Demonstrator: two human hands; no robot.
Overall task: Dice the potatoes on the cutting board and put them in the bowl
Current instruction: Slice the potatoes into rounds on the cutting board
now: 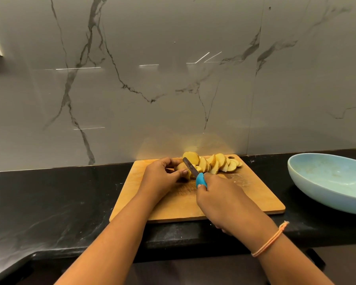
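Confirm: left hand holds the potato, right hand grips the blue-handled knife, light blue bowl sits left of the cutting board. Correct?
One error: the bowl sits to the right of the cutting board, not left, as the head view shows. The rest stands: the left hand holds the potato, and the right hand grips the blue-handled knife.

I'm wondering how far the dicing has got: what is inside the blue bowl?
The blue bowl shows only its bare, faintly speckled inside, no potato pieces. Its right end runs off the picture, so that part is unseen.
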